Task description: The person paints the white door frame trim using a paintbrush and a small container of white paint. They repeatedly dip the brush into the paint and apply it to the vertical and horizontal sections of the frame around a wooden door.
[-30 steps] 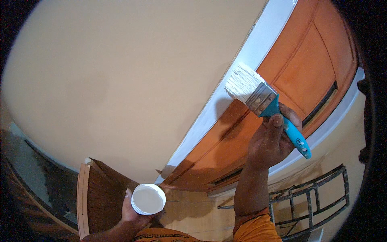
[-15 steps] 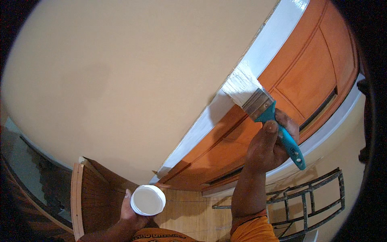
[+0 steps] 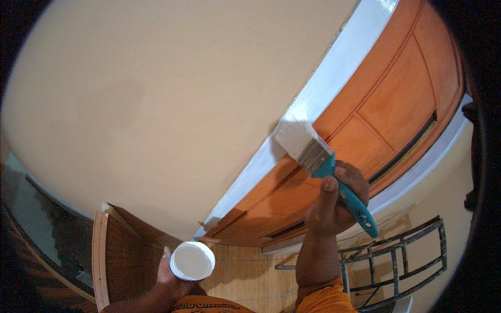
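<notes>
White bristles flat on the white door frame (image 3: 334,78) — that's the brush (image 3: 318,156), its metal ferrule and teal handle running down and right into the right hand (image 3: 334,203). That hand is closed firmly round the handle, thumb up along the near side, fingers curled over the far side, and the handle's tail pokes out below the fist. The bristles press where the frame meets the orange wooden door (image 3: 396,104), right at the edge between painted strip and panel.

Down low, the left hand (image 3: 169,276) grips a small round white tub (image 3: 192,260) from beneath, fingers wrapped round its side and its open mouth facing up at us. Tub and brush are well apart.

Cream wall (image 3: 156,104) fills the left of the view, reaching right up to the frame. Beneath the right arm — a dark metal railing (image 3: 402,255) over a pale wood floor (image 3: 245,276). At lower left, a dark wooden stair (image 3: 120,250) with a lighter edge. Orange sleeves show at the bottom edge.
</notes>
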Motion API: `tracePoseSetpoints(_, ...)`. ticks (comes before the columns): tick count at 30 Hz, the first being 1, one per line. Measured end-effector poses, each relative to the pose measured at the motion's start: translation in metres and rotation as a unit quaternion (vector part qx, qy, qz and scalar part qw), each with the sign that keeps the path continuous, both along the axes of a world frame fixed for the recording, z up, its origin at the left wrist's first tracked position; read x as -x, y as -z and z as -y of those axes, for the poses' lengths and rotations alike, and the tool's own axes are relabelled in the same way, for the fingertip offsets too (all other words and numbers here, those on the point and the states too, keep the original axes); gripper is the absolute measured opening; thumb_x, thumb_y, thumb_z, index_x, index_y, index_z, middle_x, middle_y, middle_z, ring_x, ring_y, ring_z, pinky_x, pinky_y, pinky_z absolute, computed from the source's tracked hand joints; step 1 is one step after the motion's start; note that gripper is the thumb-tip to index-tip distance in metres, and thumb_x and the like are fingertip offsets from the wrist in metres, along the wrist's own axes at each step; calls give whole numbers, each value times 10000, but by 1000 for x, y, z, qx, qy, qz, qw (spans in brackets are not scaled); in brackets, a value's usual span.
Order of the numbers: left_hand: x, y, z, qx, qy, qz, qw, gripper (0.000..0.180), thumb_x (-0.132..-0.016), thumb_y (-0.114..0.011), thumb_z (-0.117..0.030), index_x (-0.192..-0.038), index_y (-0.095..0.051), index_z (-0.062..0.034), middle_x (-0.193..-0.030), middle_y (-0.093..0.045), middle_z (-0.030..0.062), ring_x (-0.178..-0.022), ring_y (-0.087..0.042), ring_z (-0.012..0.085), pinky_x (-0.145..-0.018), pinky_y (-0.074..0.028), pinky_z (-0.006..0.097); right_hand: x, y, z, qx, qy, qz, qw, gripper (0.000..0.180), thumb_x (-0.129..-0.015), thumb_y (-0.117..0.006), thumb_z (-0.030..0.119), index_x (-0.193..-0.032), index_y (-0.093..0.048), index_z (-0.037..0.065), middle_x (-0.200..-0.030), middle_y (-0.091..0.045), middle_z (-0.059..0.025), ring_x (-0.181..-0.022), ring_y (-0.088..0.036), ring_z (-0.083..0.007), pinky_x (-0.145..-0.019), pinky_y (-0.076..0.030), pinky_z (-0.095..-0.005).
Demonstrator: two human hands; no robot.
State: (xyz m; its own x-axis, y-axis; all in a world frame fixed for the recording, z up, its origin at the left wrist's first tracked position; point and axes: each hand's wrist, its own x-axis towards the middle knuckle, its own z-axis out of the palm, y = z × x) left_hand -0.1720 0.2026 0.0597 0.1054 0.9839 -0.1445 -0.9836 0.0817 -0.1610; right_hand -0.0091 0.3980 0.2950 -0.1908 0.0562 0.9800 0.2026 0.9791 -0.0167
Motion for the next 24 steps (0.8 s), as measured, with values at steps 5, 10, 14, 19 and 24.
tracePoseSetpoints(5, -3, -8, 5, 66, -10, -308, 949, 816, -961, -157, -676, -1398, -409, -35, -1360, -493, 200, -1245, -504, 369, -1061, -397, 554, 5, -11, -2, -69, -1, -55, 996, 236, -933, -666, 171, -1090, -558, 33, -995, -620, -126, -893, -608, -195, -788, -517, -343)
tracePoseSetpoints(10, 2, -1, 1, -86, 4, 167, 982, 817, -961, -154, -677, -1398, -411, -38, -1353, -499, 195, -1236, -510, 368, -1056, -398, 552, 12, -36, -6, -88, -40, -97, 991, 284, -891, -721, 202, -1062, -558, 46, -953, -629, -141, -861, -620, -244, -778, -530, -381)
tracePoseSetpoints(14, -4, -11, 4, 127, 4, -298, 946, 823, -956, -160, -686, -1405, -408, -42, -1353, -501, 191, -1227, -517, 363, -1047, -403, 549, 20, -41, -9, -87, -26, -131, 987, 325, -857, -766, 241, -1040, -572, 54, -949, -638, -149, -843, -629, -264, -758, -538, -393)
tracePoseSetpoints(19, -1, -17, 5, 82, 4, -328, 941, 837, -945, -167, -705, -1416, -400, -54, -1358, -498, 186, -1227, -517, 358, -1034, -415, 544, 27, -35, -12, -94, -21, -124, 988, 305, -844, -779, 220, -1019, -605, 40, -950, -651, -154, -855, -642, -264, -758, -541, -395)
tracePoseSetpoints(24, 3, -9, 8, 66, 17, -344, 936, 848, -938, -162, -715, -1423, -391, -58, -1367, -486, 189, -1232, -514, 362, -1021, -423, 555, 31, -29, -6, -71, -22, -125, 989, 273, -837, -783, 214, -956, -637, 16, -929, -663, -157, -830, -646, -268, -748, -537, -388)
